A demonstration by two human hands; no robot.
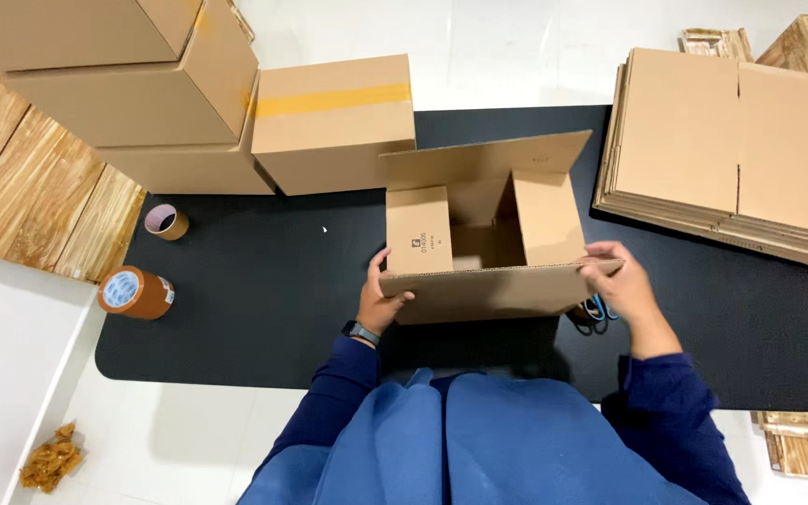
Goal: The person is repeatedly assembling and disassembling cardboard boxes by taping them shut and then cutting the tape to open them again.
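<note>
Packing or shipping workspace, likely small warehouse corner. Black mat (264, 299) spread on pale floor as work surface. Sealed cardboard boxes (189, 103) stacked far left; stack of flattened cartons (731, 140) far right. Two brown tape rolls (135, 293) at mat's left edge. Wooden pallets (39, 196) on left; more wood far right, partly out of view.

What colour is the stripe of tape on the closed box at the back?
Yellowish orange. The tape stripe runs across the top of the sealed cardboard box, seen in the head view.
</note>
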